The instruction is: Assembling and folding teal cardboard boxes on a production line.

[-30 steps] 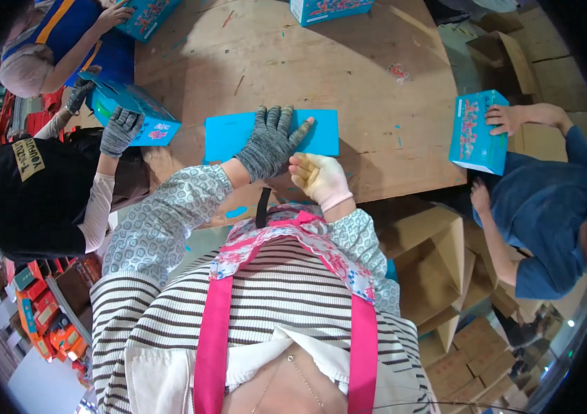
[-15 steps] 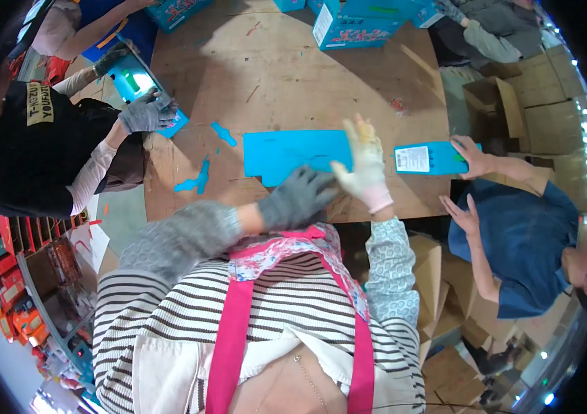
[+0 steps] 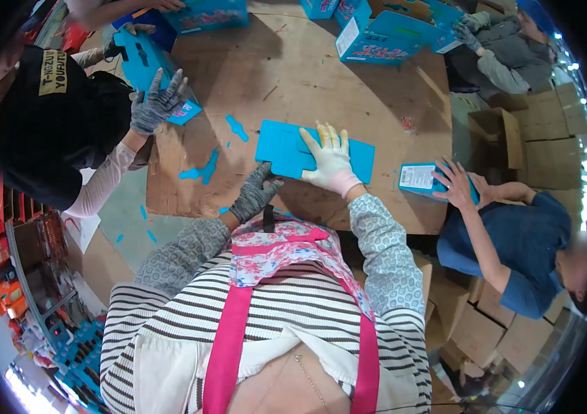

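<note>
A flat blue cardboard piece (image 3: 283,148), likely a folded-down box, lies on the wooden table in front of me. Spread on top of it is my right hand (image 3: 331,162), in a white glove with yellowed fingertips, pressing with its fingers apart. My left hand (image 3: 255,193), in a dark grey glove, is at the piece's near left corner, its fingertips at the edge and its fingers apart. Two blue cardboard offcuts, one (image 3: 237,129) farther off and one (image 3: 202,170) nearer, lie left of the piece.
At left, a person's gloved hand (image 3: 159,103) rests on a blue box (image 3: 143,61). At right, another person's bare hands (image 3: 455,183) handle a blue box (image 3: 417,176). An open blue carton (image 3: 383,41) stands at the far side of the table (image 3: 293,83). Brown cartons (image 3: 497,134) lie beyond.
My right hand has come down flat onto the blue piece. My left hand has drawn back left to its near corner. The person at right has brought both hands to their box.
</note>
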Tool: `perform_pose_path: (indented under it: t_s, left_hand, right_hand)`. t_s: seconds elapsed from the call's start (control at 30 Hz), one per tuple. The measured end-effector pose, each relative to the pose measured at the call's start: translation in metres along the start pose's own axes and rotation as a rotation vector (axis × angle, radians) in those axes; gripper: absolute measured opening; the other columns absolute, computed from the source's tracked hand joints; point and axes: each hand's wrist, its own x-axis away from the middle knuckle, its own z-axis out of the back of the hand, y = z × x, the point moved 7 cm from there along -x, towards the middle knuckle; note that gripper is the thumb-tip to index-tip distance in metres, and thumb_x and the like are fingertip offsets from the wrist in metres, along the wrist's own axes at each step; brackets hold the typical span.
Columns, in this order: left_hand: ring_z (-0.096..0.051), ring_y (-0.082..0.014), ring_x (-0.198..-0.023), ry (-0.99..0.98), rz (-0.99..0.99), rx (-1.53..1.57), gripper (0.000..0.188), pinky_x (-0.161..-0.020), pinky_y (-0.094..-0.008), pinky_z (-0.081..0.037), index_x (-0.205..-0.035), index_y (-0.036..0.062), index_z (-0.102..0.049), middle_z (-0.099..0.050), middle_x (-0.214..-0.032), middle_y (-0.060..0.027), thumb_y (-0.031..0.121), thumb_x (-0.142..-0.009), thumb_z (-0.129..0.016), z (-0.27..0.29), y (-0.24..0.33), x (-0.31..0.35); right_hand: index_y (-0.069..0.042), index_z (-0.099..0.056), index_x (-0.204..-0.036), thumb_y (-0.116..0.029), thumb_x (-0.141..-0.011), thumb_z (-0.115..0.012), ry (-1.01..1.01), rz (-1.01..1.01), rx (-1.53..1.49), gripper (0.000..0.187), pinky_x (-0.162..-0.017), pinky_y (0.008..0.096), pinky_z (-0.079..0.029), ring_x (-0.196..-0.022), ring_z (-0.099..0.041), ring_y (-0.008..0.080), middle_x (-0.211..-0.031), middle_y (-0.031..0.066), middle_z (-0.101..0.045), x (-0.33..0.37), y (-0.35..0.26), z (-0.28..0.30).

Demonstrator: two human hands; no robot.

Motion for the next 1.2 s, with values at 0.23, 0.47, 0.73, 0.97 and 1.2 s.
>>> perform_pose_path:
  t_s: [0.23, 0.47, 0.73, 0.97, 1.2]
  left_hand:
    - [-0.059, -0.0337, -0.106, -0.192, -0.713, -0.862, 0.031, -0.086, -0.0437, -0.05, -0.11, 0.0081, -0.064, -0.06, -0.116, -0.014, 0.012, -0.08, -0.07, -0.005, 0.034, -0.004]
    - [-0.05, -0.0401, -0.121, -0.011, -0.78, -0.964, 0.08, -0.095, -0.0507, -0.044, -0.141, 0.0156, -0.046, -0.047, -0.137, -0.0196, 0.027, -0.069, -0.079, 0.028, 0.128, -0.035]
    - [-0.045, -0.0449, -0.125, -0.453, -0.713, -1.071, 0.084, -0.101, -0.0571, -0.039, -0.145, 0.0071, -0.036, -0.042, -0.14, -0.027, 0.047, -0.079, -0.069, 0.018, 0.089, -0.104]
    - [-0.044, -0.0463, -0.126, -0.489, -0.676, -1.046, 0.084, -0.102, -0.0562, -0.039, -0.145, 0.0037, -0.035, -0.041, -0.139, -0.0292, 0.044, -0.08, -0.069, 0.017, 0.092, -0.109]
    - [-0.024, -0.047, -0.141, -0.534, -0.546, -1.408, 0.104, -0.111, -0.0641, -0.015, -0.148, -0.0035, -0.024, -0.025, -0.151, -0.0303, 0.049, -0.072, -0.073, 0.0, 0.106, -0.093]
  right_hand:
    - [-0.017, -0.027, -0.152, -0.064, -0.065, -0.073, -0.1, 0.008, 0.008, 0.109, -0.114, 0.0624, -0.007, -0.144, -0.019, 0.0423, -0.153, 0.0264, -0.025, -0.007, 0.003, 0.0]
    - [-0.021, -0.032, -0.149, -0.059, -0.066, -0.075, 0.028, 0.025, 0.098, 0.1, -0.11, 0.0628, -0.016, -0.134, -0.036, 0.0383, -0.142, 0.0219, -0.041, -0.01, 0.011, -0.004]
    - [-0.033, -0.048, -0.14, -0.06, -0.073, -0.069, 0.024, 0.076, -0.037, 0.075, -0.111, 0.0574, -0.019, -0.131, -0.038, 0.0395, -0.139, 0.0234, -0.044, -0.019, 0.021, 0.006]
    - [-0.035, -0.049, -0.14, -0.056, -0.074, -0.07, 0.03, 0.094, -0.057, 0.073, -0.112, 0.0572, -0.019, -0.131, -0.038, 0.0405, -0.14, 0.0243, -0.042, -0.022, 0.024, 0.005]
    - [-0.025, -0.03, -0.151, -0.055, -0.072, -0.073, -0.073, 0.027, 0.176, 0.095, -0.11, 0.0685, -0.01, -0.143, -0.024, 0.0401, -0.155, 0.0235, -0.024, -0.018, 0.002, 0.002]
